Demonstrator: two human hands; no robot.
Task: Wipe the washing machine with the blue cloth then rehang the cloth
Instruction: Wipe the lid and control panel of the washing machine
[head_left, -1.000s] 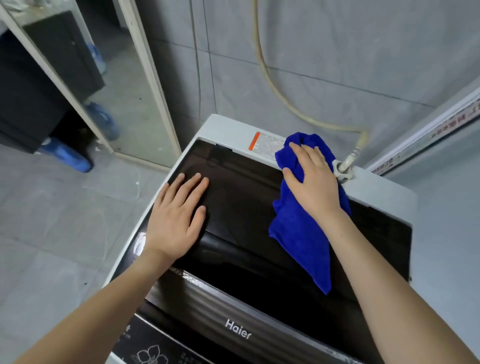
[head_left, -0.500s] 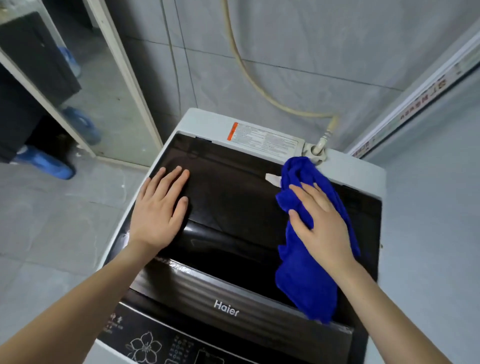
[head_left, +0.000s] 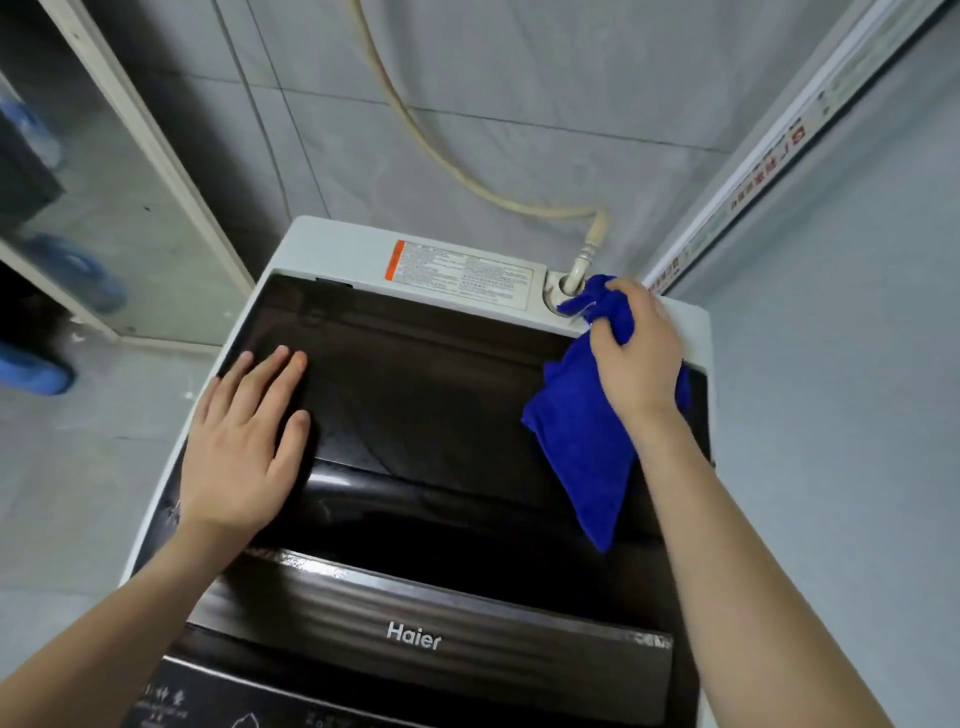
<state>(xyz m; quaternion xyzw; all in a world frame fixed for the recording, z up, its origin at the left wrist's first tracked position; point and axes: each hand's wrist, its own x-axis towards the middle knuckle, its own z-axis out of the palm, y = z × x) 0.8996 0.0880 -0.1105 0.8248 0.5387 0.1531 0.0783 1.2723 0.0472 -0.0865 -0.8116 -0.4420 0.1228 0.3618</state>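
Grey tiled wall (head_left: 519, 78) behind the washing machine (head_left: 332, 249).
My right hand (head_left: 636, 353) grips the bunched blue cloth (head_left: 582, 447) on the far right rim beside the hose (head_left: 596, 231); its tail drapes over the dark lid (head_left: 441, 405), where my left hand (head_left: 244, 441) lies flat, fingers straight.

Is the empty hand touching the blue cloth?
Apart. Head view: the left hand lies flat on the lid, bare lid between it and the blue cloth.
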